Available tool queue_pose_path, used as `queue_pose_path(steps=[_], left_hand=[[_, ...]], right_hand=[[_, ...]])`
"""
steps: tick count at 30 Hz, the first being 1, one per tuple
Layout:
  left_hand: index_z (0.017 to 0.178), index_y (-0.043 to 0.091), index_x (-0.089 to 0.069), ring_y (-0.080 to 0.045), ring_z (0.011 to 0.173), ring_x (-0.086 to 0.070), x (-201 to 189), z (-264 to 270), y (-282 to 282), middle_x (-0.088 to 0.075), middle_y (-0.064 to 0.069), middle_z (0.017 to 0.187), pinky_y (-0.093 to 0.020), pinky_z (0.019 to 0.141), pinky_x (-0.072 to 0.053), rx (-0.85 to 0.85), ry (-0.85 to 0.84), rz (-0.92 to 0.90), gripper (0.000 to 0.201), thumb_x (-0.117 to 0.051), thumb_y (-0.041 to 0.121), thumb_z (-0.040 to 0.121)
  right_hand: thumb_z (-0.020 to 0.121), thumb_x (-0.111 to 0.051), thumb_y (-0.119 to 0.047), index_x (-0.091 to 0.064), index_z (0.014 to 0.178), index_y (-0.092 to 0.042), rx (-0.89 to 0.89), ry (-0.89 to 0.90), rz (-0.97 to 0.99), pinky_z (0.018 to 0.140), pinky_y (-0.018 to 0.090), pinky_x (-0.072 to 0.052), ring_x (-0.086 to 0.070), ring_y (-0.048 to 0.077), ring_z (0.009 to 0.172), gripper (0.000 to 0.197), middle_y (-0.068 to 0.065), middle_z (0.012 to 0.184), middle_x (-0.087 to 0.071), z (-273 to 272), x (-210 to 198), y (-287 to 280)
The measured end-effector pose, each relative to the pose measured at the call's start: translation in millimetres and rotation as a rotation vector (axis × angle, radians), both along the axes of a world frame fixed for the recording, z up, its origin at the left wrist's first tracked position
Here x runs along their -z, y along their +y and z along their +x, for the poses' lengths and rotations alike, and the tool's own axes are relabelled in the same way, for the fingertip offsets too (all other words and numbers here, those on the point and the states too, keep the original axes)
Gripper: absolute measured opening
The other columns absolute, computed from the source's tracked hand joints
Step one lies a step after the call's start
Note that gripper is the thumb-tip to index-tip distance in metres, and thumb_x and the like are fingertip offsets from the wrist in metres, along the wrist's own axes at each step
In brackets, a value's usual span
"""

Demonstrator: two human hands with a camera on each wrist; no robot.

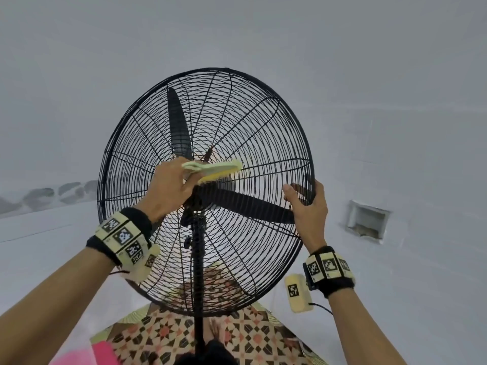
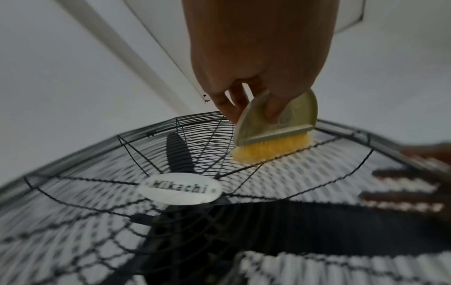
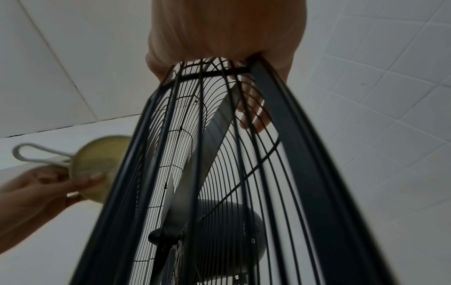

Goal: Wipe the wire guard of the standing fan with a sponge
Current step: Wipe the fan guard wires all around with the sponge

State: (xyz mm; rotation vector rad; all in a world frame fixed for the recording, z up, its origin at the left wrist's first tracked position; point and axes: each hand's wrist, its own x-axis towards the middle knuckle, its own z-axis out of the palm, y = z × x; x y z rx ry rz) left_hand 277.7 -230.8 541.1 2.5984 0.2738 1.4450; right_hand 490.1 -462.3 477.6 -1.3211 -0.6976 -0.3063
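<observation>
We are mid-wipe, on front of wire guard (image 1: 237, 127) of standing fan (image 1: 197, 259). Our left hand (image 1: 171, 188) pinches sponge (image 1: 213, 168), really a small scrubber with yellow bristles, which presses on wires just above centre badge (image 2: 179, 188). Our right hand (image 1: 308, 204) curls round guard's right rim, steadying it. We see no clean-versus-dusty contrast, so progress unclear; we judge outer rings, lower half and back face likely left.
</observation>
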Motion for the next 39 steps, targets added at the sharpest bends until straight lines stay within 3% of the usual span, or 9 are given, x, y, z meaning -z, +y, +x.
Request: queue_pose_path(steps=[3, 7, 10, 19, 22, 28, 33, 36, 39], left_hand=[[0.125, 0.011, -0.074, -0.022, 0.080, -0.069, -1.0, 1.0, -7.7, -0.075, -0.007, 0.105, -0.037, 0.076, -0.059, 0.059, -0.012, 0.052, 0.030, -0.074, 0.012, 0.096], [0.127, 0.004, -0.070, -0.026, 0.082, -0.070, 11.4, -8.3, 12.8, -0.076, -0.016, 0.104, -0.051, 0.080, -0.062, -0.013, 0.057, -0.032, 0.031, -0.071, 0.011, 0.097], [0.128, 0.002, -0.069, -0.026, 0.081, -0.067, 11.3, -19.8, 20.3, -0.075, -0.019, 0.107, -0.046, 0.080, -0.060, -0.053, 0.058, -0.025, 0.032, -0.070, 0.012, 0.098], [0.129, 0.006, -0.070, -0.027, 0.077, -0.068, 19.7, -20.7, 30.1, -0.075, -0.016, 0.100, -0.036, 0.074, -0.056, -0.063, 0.122, 0.035, 0.031, -0.068, 0.012, 0.099], [0.126, 0.001, -0.071, -0.028, 0.077, -0.067, 15.0, -30.5, 36.9, -0.074, -0.018, 0.100, -0.043, 0.075, -0.060, -0.086, 0.109, 0.068, 0.030, -0.070, 0.009, 0.097], [0.127, 0.003, -0.071, -0.025, 0.077, -0.065, 30.8, -30.1, 44.2, -0.073, -0.018, 0.103, -0.036, 0.075, -0.054, -0.114, 0.087, 0.065, 0.030, -0.070, 0.010, 0.097], [0.126, 0.008, -0.073, -0.026, 0.079, -0.066, 22.3, -44.3, 51.1, -0.073, -0.014, 0.103, -0.043, 0.076, -0.059, -0.084, 0.048, 0.129, 0.030, -0.071, 0.006, 0.095], [0.128, 0.011, -0.073, -0.019, 0.078, -0.062, 23.9, -35.1, 41.1, -0.072, -0.009, 0.103, -0.036, 0.074, -0.055, -0.032, 0.047, 0.124, 0.032, -0.071, 0.008, 0.096], [0.128, 0.005, -0.071, -0.018, 0.066, -0.056, 34.1, -35.4, 48.6, -0.073, -0.018, 0.097, -0.030, 0.062, -0.049, -0.120, 0.052, -0.004, 0.031, -0.069, 0.012, 0.098]], right_hand=[[0.083, -0.078, -0.056, -0.057, 0.134, -0.025, -0.007, -0.008, 0.018, 0.086, 0.014, -0.053, -0.068, 0.008, 0.106, 0.063, -0.009, 0.114, -0.071, 0.1, 1.9, 0.0], [0.082, -0.078, -0.057, -0.057, 0.133, -0.025, -0.004, -0.005, 0.016, 0.084, 0.012, -0.051, -0.068, 0.006, 0.104, 0.063, -0.010, 0.114, -0.071, 0.7, 2.1, 0.4], [0.085, -0.079, -0.054, -0.056, 0.134, -0.027, -0.009, 0.000, 0.019, 0.087, 0.017, -0.053, -0.069, 0.009, 0.105, 0.060, -0.009, 0.115, -0.071, 1.7, 2.0, 2.0], [0.088, -0.078, -0.047, -0.056, 0.135, -0.023, 0.009, 0.008, 0.019, 0.078, 0.004, -0.047, -0.066, 0.000, 0.103, 0.056, -0.008, 0.116, -0.070, -0.7, 3.7, -1.1], [0.090, -0.078, -0.043, -0.056, 0.135, -0.021, 0.013, 0.007, 0.016, 0.077, 0.003, -0.047, -0.066, -0.005, 0.099, 0.055, -0.008, 0.114, -0.071, -0.5, 3.2, 0.3], [0.089, -0.077, -0.047, -0.055, 0.137, -0.023, 0.008, -0.008, 0.008, 0.083, 0.010, -0.052, -0.068, 0.001, 0.102, 0.058, -0.009, 0.115, -0.072, -0.3, 7.3, -1.5], [0.087, -0.072, -0.055, -0.055, 0.138, -0.024, -0.012, -0.005, 0.027, 0.097, 0.029, -0.055, -0.069, 0.008, 0.107, 0.062, -0.006, 0.116, -0.072, 0.6, 13.7, -1.1], [0.086, -0.071, -0.054, -0.055, 0.138, -0.023, -0.013, -0.010, 0.028, 0.095, 0.025, -0.056, -0.069, 0.006, 0.106, 0.063, -0.006, 0.116, -0.072, -1.1, 15.0, -2.3], [0.084, -0.070, -0.057, -0.054, 0.138, -0.023, -0.029, -0.010, 0.003, 0.088, 0.015, -0.054, -0.068, 0.002, 0.103, 0.066, -0.006, 0.115, -0.072, -4.0, 11.1, -3.5]])
